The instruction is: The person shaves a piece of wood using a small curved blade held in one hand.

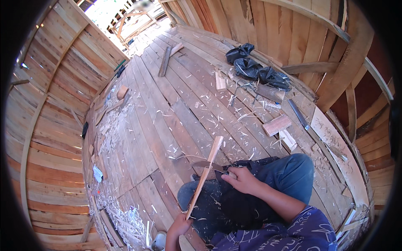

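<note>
My left hand is closed round the lower end of a long, narrow wooden strip, which slants up and away over my crossed legs. In my right hand is the handle of a knife; its fingers are wrapped round it. The dark blade lies across the upper part of the strip and points left, touching the wood as far as I can see. A thin curled shaving is beside the blade's tip.
Black plastic bags lie by the right wall. Nearer are wood blocks and a handsaw or long blade. Shavings heap at the left; a loose board lies farther off. Plank walls stand on both sides, with a bright opening beyond.
</note>
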{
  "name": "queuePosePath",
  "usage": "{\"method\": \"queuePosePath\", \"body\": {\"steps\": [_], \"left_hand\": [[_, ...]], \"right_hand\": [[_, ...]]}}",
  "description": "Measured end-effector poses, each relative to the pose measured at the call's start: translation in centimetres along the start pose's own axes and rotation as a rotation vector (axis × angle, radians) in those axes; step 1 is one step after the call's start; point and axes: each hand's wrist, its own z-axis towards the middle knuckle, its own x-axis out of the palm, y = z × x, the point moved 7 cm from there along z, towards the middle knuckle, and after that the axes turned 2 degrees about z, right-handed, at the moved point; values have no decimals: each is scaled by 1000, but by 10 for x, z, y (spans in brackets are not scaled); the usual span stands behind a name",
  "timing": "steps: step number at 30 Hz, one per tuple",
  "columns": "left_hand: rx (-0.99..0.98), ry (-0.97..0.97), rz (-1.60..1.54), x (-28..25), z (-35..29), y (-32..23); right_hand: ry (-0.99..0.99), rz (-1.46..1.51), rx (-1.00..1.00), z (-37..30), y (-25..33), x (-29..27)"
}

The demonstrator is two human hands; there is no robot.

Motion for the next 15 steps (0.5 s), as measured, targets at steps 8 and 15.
{"method": "queuePosePath", "body": {"steps": [8, 15], "left_hand": [[35, -24, -86, 0, -1, 0], [27, -6, -72, 0, -1, 5]], "right_hand": [[-55, -275, -226, -14, 26, 17], [97, -281, -334, -15, 29, 43]]}}
